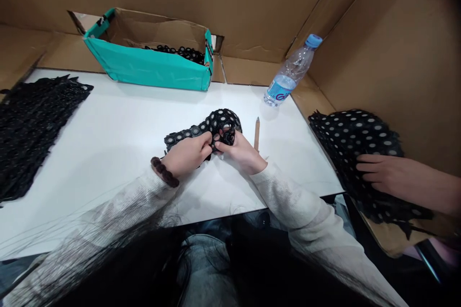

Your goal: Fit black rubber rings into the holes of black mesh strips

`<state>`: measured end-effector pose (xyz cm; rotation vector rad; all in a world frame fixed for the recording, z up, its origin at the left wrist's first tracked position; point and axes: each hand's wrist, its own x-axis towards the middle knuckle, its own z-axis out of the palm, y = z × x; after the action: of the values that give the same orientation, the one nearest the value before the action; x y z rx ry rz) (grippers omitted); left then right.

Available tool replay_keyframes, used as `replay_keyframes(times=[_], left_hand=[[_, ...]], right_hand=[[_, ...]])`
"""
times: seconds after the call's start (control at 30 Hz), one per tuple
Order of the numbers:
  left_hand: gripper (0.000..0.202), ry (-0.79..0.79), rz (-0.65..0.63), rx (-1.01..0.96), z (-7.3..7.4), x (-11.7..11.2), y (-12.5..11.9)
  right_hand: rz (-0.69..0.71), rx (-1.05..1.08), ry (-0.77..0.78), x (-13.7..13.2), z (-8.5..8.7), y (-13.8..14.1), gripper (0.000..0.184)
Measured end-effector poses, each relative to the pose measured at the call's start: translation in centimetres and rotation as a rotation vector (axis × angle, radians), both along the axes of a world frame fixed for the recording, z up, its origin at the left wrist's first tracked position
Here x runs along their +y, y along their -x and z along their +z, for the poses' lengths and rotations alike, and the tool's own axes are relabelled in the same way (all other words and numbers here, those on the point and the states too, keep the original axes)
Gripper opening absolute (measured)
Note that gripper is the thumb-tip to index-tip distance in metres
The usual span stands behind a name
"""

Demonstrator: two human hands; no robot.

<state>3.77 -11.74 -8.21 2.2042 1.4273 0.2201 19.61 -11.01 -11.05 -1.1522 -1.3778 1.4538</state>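
A black sheet of round rubber-looking rings (pixel 195 130) lies on the white table, its right end curled upward. My left hand (pixel 192 151) is closed on the sheet's near edge, thumb and fingers pressed together. At the curled end, my right hand (pixel 241 149) pinches the sheet between thumb and fingers, and loose ring pieces show near the fingertips. Both hands are close together, almost touching. Just right of my right hand lies a brown pencil-like stick (pixel 257 134) with a dark pointed tip.
A turquoise-fronted cardboard box (pixel 151 67) holds black rings at the back. Stacked black sheets (pixel 32 129) lie at left. A water bottle (pixel 290 74) leans at back right. Beyond the right edge, another person's hand (pixel 406 180) rests on a dotted black sheet (pixel 360 136). Cardboard walls (pixel 252 5) surround the table.
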Motion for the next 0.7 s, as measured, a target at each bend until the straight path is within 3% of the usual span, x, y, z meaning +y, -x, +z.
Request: replay_keyframes(times=[0.1,0.2,0.23,0.3,0.43,0.53,0.6,0.7], left_hand=[[0.012,-0.061,0.132,0.007,-0.1,0.5,0.3],[0.007,-0.076,0.353,-0.186,0.4,1.7,1.6],[0.007,-0.038,0.466,-0.303,0.6,2.2,2.2],[0.012,0.223,0.578,-0.627,0.9,3.1,3.2],[0.023,0.499,0.525,-0.894,1.4,3.6,3.8],[0.023,0.678,0.434,-1.087,1.5,3.4,3.3],[0.017,0.756,0.396,-1.085,1.4,3.2,3.1],[0.009,0.716,0.403,-0.99,1.2,3.1,2.7]], right_hand=[[-0.046,-0.011,0.001,0.5,-0.3,-0.4,0.022],[-0.104,-0.089,-0.032,1.1,-0.7,-1.1,0.017],[-0.114,-0.111,-0.034,1.2,-0.7,-1.3,0.016],[-0.118,-0.139,-0.022,1.4,-0.6,-1.5,0.015],[-0.022,-0.177,-0.038,1.4,0.2,-1.4,0.016],[-0.017,-0.261,-0.148,1.1,0.4,-1.1,0.031],[-0.064,-0.306,-0.214,1.1,0.3,-0.9,0.036],[-0.066,-0.313,-0.19,1.1,0.1,-0.6,0.023]])
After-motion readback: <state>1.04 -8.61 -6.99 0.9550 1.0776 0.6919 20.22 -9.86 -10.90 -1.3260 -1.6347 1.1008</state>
